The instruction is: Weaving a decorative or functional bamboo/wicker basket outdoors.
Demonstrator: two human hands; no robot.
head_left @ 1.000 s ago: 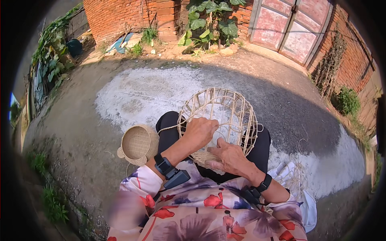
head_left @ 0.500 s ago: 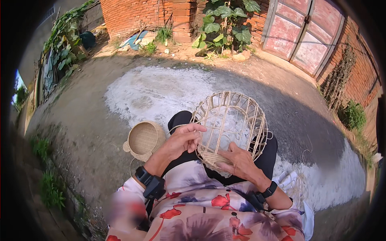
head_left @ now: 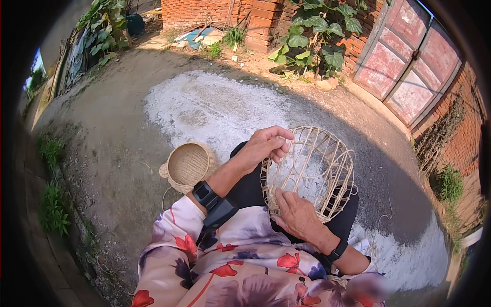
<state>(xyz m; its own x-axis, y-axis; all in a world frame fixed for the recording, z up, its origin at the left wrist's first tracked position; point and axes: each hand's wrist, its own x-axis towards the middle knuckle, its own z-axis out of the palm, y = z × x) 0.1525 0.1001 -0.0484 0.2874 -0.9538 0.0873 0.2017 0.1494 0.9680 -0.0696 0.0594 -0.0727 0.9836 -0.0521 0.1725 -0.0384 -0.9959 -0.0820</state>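
Note:
An open-ribbed wicker basket [head_left: 340, 153] of pale strands rests across my lap, tilted on its side. My right hand [head_left: 297, 217] grips its near lower edge, fingers pressed against the woven strands. Over the basket's left side my left hand [head_left: 267, 147] is raised with its fingers curled together. Whatever lies between those fingertips is hidden or too thin to make out. Left of my knee, a small tightly woven round basket [head_left: 207, 153] with a little side loop sits on the ground, its mouth facing up.
White powdery patches [head_left: 220, 97] cover parts of the ground. Loose pale strands [head_left: 386, 217] lie at the right. Farther off are a red metal door [head_left: 406, 61], a brick wall [head_left: 215, 15] and a leafy climbing plant [head_left: 322, 36]. Weeds [head_left: 53, 207] grow along the left.
My left hand has risen and moved right, farther over the basket. The open-ribbed basket has turned and shifted slightly right. My right hand stays at its near edge. The whole view has tilted.

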